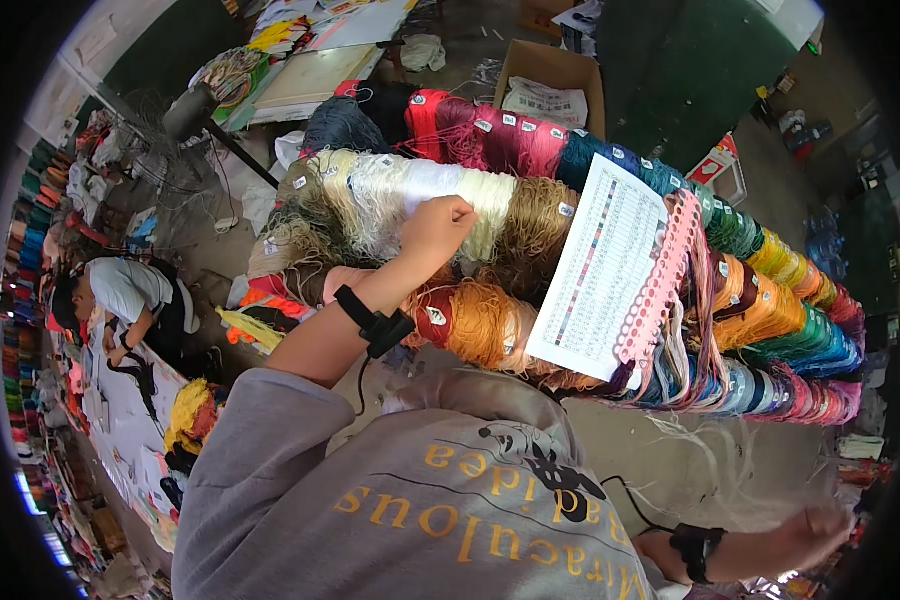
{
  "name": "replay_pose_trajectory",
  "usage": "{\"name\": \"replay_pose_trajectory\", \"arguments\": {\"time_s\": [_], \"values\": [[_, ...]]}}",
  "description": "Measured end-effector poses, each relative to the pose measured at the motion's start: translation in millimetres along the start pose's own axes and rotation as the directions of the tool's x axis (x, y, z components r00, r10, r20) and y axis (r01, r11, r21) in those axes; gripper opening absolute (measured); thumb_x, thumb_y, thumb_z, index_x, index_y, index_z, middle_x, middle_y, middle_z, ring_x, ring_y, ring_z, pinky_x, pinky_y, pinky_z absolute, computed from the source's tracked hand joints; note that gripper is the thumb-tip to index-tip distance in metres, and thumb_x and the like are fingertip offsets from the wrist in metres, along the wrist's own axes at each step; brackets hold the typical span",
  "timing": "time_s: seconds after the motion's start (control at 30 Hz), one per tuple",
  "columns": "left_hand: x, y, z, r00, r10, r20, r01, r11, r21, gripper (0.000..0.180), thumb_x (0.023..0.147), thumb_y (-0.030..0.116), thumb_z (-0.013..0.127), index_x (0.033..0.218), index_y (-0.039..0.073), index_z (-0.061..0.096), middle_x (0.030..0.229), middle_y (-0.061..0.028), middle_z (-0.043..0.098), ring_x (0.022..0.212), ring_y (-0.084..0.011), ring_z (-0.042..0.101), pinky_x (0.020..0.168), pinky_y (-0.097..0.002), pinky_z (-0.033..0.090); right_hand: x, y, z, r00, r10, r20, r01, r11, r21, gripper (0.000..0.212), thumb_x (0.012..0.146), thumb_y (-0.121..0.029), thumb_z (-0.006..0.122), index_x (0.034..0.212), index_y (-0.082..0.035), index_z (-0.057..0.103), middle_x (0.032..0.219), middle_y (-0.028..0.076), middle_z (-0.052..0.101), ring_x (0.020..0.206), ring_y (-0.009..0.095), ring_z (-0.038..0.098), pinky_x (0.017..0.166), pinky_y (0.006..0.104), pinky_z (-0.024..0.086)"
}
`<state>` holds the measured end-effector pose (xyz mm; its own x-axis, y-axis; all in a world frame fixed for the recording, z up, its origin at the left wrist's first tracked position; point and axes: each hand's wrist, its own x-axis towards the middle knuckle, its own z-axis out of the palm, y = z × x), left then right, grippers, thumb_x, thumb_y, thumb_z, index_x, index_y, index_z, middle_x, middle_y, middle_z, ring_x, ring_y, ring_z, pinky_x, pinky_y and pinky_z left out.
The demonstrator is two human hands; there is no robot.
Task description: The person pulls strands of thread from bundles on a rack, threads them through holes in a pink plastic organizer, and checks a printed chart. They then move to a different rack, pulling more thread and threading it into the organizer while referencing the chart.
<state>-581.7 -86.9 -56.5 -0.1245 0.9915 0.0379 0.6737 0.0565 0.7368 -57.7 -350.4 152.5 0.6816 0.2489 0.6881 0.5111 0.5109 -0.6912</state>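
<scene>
My left hand (438,228) is closed, fingers pinched together, over the white and cream thread skeins (482,205) on the rack's middle row. Whatever lies between those fingertips is hidden or too fine to see. Off to the lower right, my right hand (815,535) is smeared by motion, its fingers curled but unclear. Pale loose strands (725,455) blur through the air between it and the rack. A printed colour chart (595,275) lies across the skeins. Along its right edge is a pink card with punched holes (660,280), cut threads hanging from it.
Rows of coloured skeins, including orange thread (485,320) and crimson thread (470,130), stretch left to right before me. Behind them stands a cardboard box (555,85). At left, another person (130,300) bends over a white table (120,430). A dark-headed stand (192,112) rises near the rack's left end.
</scene>
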Motion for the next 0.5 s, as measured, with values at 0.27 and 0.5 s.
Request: {"name": "replay_pose_trajectory", "arguments": {"time_s": [0.27,0.5], "values": [[-13,-19,-18,0.992,0.122,-0.043,-0.122,0.992,-0.013,0.015,0.085,0.018,0.064,0.083,0.003,0.063,0.072,-0.0044,0.064,0.058,-0.0108,0.056,0.054,-0.0263,0.043,-91,39,113,0.695,0.44,0.569,-0.521,0.853,-0.023,0.014,0.095,-0.015,0.052,0.097,-0.001,0.056,0.076,0.002,0.054,0.059,0.007,0.044,0.051,0.0176,0.033],[-26,-5,-31,0.952,-0.047,0.303,0.252,0.686,-0.683,0.019,0.091,0.019,0.057,0.101,0.002,0.056,0.079,-0.0048,0.062,0.056,-0.0079,0.051,0.049,-0.021,0.04,-118,45,167,0.441,0.378,0.814,-0.621,0.783,-0.028,0.014,0.095,-0.014,0.05,0.098,-0.001,0.055,0.071,0.006,0.055,0.054,0.009,0.047,0.047,0.0185,0.036]]}}
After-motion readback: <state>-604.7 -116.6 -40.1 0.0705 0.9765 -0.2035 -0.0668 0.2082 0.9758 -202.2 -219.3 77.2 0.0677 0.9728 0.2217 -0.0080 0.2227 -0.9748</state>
